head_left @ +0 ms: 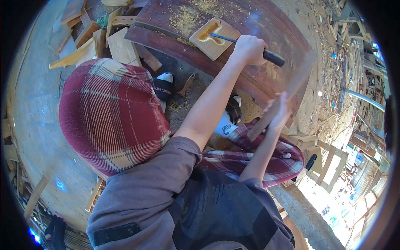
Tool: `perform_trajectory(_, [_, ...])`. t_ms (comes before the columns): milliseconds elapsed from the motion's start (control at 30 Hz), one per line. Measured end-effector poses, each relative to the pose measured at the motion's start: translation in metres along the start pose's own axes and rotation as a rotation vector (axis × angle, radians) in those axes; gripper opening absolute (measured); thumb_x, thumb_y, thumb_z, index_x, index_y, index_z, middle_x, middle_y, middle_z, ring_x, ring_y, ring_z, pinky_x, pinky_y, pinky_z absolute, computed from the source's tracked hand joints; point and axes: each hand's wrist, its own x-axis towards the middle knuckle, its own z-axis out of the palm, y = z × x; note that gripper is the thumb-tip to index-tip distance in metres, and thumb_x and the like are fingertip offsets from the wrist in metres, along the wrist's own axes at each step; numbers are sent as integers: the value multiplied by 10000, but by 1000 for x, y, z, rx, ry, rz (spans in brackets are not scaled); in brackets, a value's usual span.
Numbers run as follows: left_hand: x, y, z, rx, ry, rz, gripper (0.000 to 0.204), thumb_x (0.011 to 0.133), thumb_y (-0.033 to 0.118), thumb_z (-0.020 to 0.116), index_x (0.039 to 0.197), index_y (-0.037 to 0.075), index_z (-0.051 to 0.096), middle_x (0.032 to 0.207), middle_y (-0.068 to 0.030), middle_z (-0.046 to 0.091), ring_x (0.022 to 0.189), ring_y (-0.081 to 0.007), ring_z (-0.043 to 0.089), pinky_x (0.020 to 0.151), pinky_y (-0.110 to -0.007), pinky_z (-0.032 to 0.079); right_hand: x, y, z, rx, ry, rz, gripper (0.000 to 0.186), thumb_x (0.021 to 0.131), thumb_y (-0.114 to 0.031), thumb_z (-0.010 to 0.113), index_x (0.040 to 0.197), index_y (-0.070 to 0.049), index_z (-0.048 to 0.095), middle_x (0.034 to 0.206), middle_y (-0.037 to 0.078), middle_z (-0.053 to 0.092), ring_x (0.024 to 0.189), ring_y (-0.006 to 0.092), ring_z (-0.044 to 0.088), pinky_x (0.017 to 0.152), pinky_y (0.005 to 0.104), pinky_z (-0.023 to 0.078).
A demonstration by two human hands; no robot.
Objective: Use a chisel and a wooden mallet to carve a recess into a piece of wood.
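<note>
My left hand (250,50) is closed around a chisel (273,57) with a black handle. The tip of its narrow blade rests in the carved hollow of a pale wooden block (213,51), which lies tilted on a dark red wooden bench (273,27). To the right and nearer my body, my right hand (280,111) grips a long flat wooden stick (299,77). Its upper end is smeared by motion and stands apart from the chisel's handle. Part of the right-hand fingers is blurred.
Wood shavings (183,20) lie scattered over the bench. Several wood offcuts (123,45) are piled on the floor at the far left. My knees, in red plaid cloth (106,112), flank the bench's near edge. A wooden frame (329,164) stands at right.
</note>
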Motion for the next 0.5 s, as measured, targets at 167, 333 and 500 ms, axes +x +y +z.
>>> perform_trajectory(167, [2, 2, -1, -29, 11, 11, 184, 674, 353, 682, 779, 210, 730, 715, -79, 681, 731, -276, 675, 689, -387, 532, 6, 20, -9, 213, 65, 41, 390, 907, -405, 583, 918, -20, 525, 573, 60, 514, 437, 143, 519, 376, 271, 432])
perform_trajectory(333, [-2, -10, -2, 52, -66, 1, 186, 677, 360, 682, 772, 206, 726, 717, -81, 680, 730, -284, 672, 697, -392, 531, -2, 5, 7, -140, -153, 149, 493, 882, -529, 561, 956, -44, 516, 569, 48, 493, 432, 138, 493, 391, 258, 415])
perform_trajectory(500, [-1, -7, -30, -132, 215, 58, 236, 667, 366, 698, 838, 206, 731, 767, -98, 684, 783, -299, 667, 724, -406, 527, 6, -5, -19, 79, 17, 116, 467, 875, -462, 615, 964, -11, 532, 586, 40, 500, 438, 121, 499, 386, 246, 406])
